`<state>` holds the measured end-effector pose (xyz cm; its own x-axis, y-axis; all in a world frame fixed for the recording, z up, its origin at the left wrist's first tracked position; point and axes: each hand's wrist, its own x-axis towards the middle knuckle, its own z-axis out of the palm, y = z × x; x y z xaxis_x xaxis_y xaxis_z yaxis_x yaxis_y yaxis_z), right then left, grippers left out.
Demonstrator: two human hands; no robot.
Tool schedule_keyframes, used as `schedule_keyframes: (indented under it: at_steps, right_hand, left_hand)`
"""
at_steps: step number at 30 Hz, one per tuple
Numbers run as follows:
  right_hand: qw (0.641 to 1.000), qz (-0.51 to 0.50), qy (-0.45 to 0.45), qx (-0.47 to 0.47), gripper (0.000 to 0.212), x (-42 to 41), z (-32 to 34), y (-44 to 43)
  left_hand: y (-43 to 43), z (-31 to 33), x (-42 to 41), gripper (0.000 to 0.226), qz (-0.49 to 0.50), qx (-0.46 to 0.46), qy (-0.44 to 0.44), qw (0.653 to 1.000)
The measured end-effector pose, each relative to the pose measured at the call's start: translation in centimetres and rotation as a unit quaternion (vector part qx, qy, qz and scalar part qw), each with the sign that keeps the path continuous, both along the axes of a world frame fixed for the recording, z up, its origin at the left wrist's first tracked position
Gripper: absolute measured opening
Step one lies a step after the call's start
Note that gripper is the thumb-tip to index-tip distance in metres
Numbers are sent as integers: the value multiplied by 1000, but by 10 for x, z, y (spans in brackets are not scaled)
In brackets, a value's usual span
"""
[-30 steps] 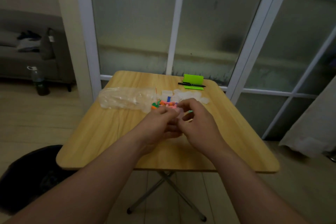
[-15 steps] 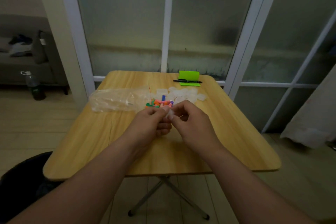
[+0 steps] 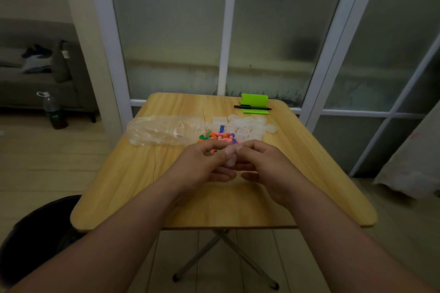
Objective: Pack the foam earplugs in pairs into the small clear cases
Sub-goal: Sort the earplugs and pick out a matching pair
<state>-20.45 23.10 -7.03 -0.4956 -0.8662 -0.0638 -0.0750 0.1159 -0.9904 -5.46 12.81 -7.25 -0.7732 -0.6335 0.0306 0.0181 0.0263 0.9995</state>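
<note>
closest to me, low on the left by the floor, sits a dark rounded object (image 3: 35, 228), too dim to name. above it two bare forearms reach out over the near edge of the wooden folding table (image 3: 133, 188). the left hand (image 3: 202, 166) and the right hand (image 3: 266, 169) come together over the middle of the tabletop. between them is one small clear case (image 3: 231, 159), held up off the wood. the left thumb and forefinger pinch its upper part, and the right hand's fingers are curled in around its other side. whether anything is inside the case i cannot tell; it is pale and blurred.

just beyond the fingertips lies a loose heap of foam earplugs (image 3: 217, 136), orange, pink, green, blue and purple. a crumpled clear plastic bag (image 3: 159, 132) lies flat on the heap's left, reaching right up to it. on the heap's right, a cluster of clear cases (image 3: 250, 126) spreads toward the table's right side. farther back, near the far edge, a black pen (image 3: 252, 107) lies across the flat part of a bright green card (image 3: 254, 102), whose other half stands folded up behind it.

behind the table stand white-framed frosted glass doors (image 3: 171, 31). off to the left, across the floor, a plastic bottle (image 3: 52, 112) stands in front of a grey sofa (image 3: 14, 88).
</note>
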Motion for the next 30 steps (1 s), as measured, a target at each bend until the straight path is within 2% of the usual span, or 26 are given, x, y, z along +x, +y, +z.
schedule_keyframes:
  at_steps: [3, 8, 14, 20, 22, 25, 28, 30]
  right_hand:
    - [998, 23, -50, 4, 17, -2, -1, 2]
    - [997, 29, -71, 8, 31, -1, 0, 1]
    - [998, 12, -65, 4, 22, 6, -2, -7]
    - [997, -23, -75, -3, 12, 7, 2, -14]
    - [998, -53, -18, 3, 14, 6, 3, -15]
    - [985, -81, 149, 23, 14, 2, -1, -17]
    - [965, -54, 258, 7, 13, -1, -2, -21]
    - [955, -13, 298, -4, 12, -1, 0, -24]
  left_hand:
    - [1, 4, 6, 24, -8, -5, -7, 1000]
    - [1, 7, 12, 28, -26, -3, -23, 999]
    - [-1, 6, 13, 26, -3, 26, -20, 999]
    - [-5, 7, 12, 20, 44, 95, -4, 994]
    - [-7, 6, 12, 23, 51, 123, 0, 991]
    - [-10, 4, 14, 26, 30, 188, 0, 982]
    - [-7, 2, 17, 34, -52, 263, -7, 963]
    - [-1, -2, 18, 42, -111, 271, -16, 956]
